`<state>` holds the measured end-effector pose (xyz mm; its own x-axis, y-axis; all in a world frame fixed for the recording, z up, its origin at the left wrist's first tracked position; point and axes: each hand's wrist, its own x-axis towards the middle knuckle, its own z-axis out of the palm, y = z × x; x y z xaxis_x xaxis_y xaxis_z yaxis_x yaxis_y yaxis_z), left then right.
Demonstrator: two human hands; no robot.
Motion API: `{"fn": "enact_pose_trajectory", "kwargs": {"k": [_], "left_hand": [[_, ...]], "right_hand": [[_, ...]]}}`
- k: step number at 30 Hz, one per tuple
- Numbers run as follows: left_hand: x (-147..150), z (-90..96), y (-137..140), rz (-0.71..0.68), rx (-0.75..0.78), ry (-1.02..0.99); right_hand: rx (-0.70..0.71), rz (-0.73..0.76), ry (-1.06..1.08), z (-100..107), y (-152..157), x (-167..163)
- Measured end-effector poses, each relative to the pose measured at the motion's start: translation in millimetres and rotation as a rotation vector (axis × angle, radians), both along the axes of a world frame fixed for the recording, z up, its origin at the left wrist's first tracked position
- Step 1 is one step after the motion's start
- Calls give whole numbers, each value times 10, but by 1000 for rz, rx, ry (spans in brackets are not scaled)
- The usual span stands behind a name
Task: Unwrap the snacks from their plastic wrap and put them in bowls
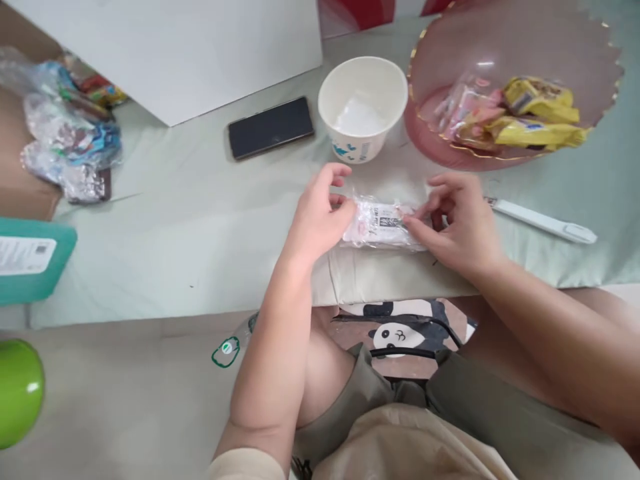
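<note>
A flat packet (383,223) in clear crinkled plastic, with a printed white label and some pink, lies on the cloth near the table's front edge. My left hand (323,217) is at its left end, thumb and bent fingers closed on the wrapping while the index finger stretches out above. At the other end, my right hand (457,217) pinches the plastic between thumb and curled fingers. Just beyond the packet stands a white paper bowl (363,113) with something white inside. To the right of my right hand lies a slim white-handled tool (545,221), its kind unclear.
A black phone (271,128) lies left of the bowl. A pink gold-rimmed basin (515,40) holds several wrapped snacks (540,130). Further left are a large white box (200,47), plastic-wrapped packs (75,133) in cardboard, and a teal container (55,260). Below is a green round object (17,393).
</note>
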<state>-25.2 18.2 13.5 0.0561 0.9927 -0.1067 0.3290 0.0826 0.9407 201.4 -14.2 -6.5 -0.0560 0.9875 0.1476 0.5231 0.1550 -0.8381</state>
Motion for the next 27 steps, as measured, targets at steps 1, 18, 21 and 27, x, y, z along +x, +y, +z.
{"fn": "enact_pose_trajectory", "kwargs": {"k": [1, 18, 21, 27], "left_hand": [[33, -22, 19, 18, 3, -27], [299, -99, -198, -176, 161, 547], [292, -100, -205, -194, 147, 541], [411, -49, -153, -264, 193, 462]], "right_hand": [[-15, 28, -28, 32, 14, 35], [57, 101, -351, 377, -322, 724], [-19, -191, -658, 339, -363, 1101], [-101, -146, -818, 280, -489, 1221]]}}
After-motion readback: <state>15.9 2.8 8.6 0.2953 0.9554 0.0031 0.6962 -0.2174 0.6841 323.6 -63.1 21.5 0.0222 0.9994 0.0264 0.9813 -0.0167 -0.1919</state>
